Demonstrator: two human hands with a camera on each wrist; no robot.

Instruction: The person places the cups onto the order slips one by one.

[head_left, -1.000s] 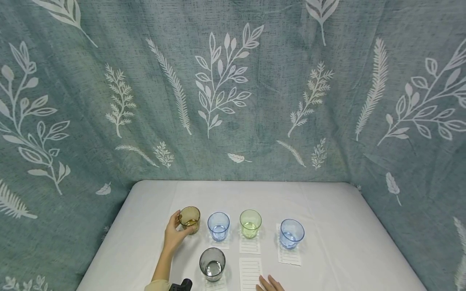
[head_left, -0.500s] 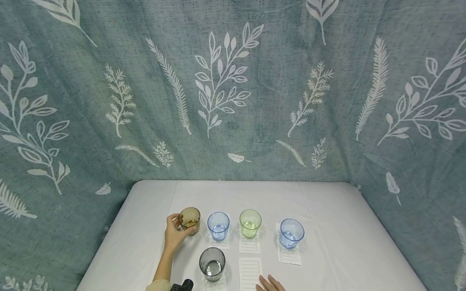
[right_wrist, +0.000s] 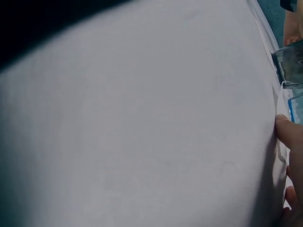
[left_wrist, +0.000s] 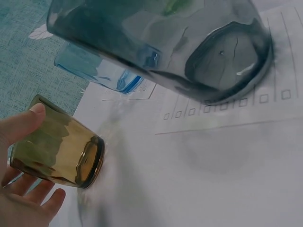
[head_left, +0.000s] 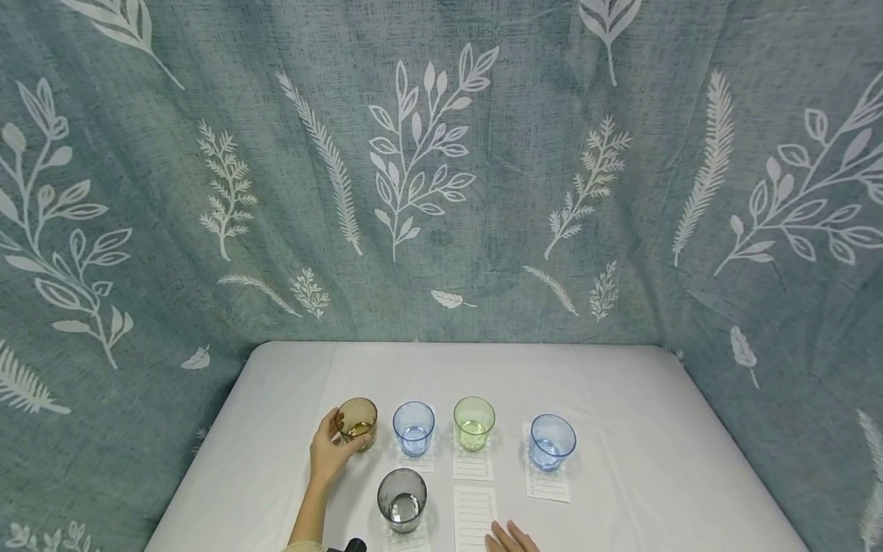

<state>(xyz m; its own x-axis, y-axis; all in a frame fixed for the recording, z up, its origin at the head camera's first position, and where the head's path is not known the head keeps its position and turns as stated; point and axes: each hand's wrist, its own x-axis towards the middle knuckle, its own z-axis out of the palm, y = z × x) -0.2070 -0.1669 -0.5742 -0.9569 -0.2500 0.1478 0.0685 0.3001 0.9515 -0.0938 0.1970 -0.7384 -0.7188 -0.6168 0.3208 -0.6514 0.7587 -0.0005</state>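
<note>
An amber glass tumbler [head_left: 357,431] stands upright at the left of the row of glasses, over the white cloth. My left hand [head_left: 327,455] grips it from its left side, thumb on the near side and fingers round behind; whether its base touches the cloth I cannot tell. In the left wrist view, the thumb lies near the rim of the amber tumbler [left_wrist: 71,146] and the fingers are under its side. My right hand [head_left: 512,539] rests at the near edge beside a lined paper slip [head_left: 474,517], fingers extended, holding nothing visible. Most of it is out of frame.
A blue tumbler [head_left: 414,429], a green tumbler [head_left: 474,424] and a second blue tumbler [head_left: 552,442] stand on paper slips to the right. Nearer stands a smoky grey tumbler [head_left: 402,500], close to the left forearm. A patterned curtain [head_left: 441,192] hangs behind the table.
My left hand and the amber tumbler have shifted slightly nearer and to the left. The right hand and the other tumblers stay in place.
</note>
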